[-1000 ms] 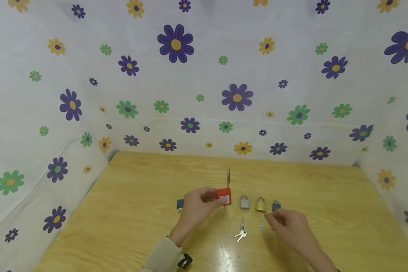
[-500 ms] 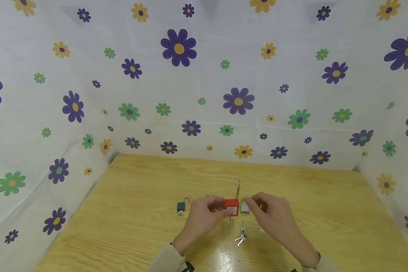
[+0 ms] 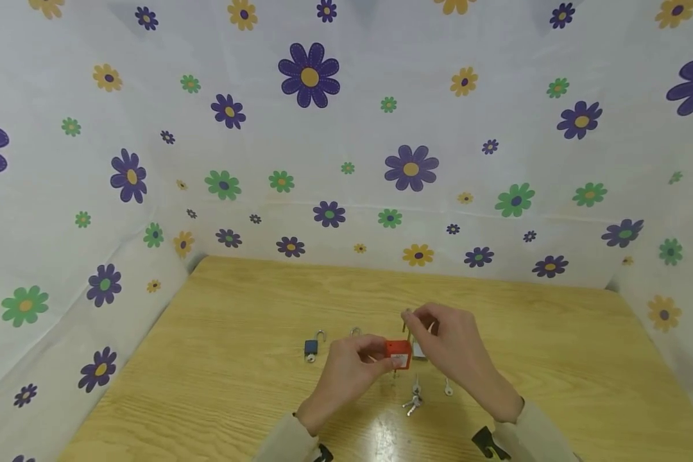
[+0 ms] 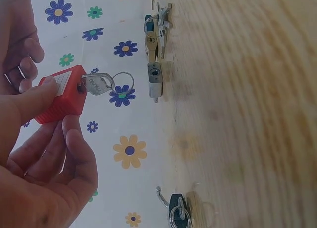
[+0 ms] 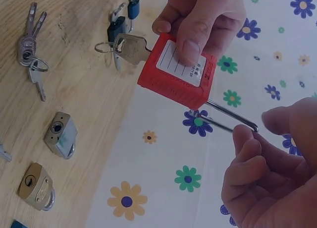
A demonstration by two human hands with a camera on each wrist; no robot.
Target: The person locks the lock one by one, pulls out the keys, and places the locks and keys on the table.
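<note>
My left hand (image 3: 349,372) grips a red padlock (image 3: 400,355) by its body, with the thumb over the white label. A silver key (image 4: 97,84) on a ring sits in the padlock's keyhole, plainly seen in the left wrist view. The shackle (image 5: 233,113) stands raised out of the body. My right hand (image 3: 453,340) has its curled fingers and thumb at the far end of that shackle, one fingertip touching the metal. Both hands hold the padlock above the table.
On the wooden table (image 3: 237,398) lie a silver padlock (image 5: 62,135), a brass padlock (image 5: 37,187) and some keys (image 5: 28,49). A single key (image 3: 448,388) lies nearby. Farther left is a blue padlock (image 3: 310,347) with its shackle open. Flowered sheeting (image 3: 254,147) rises behind.
The right hand has moved from above the right-hand padlocks, up and left to the red padlock's shackle. The left hand has carried the red padlock slightly right and lower.
</note>
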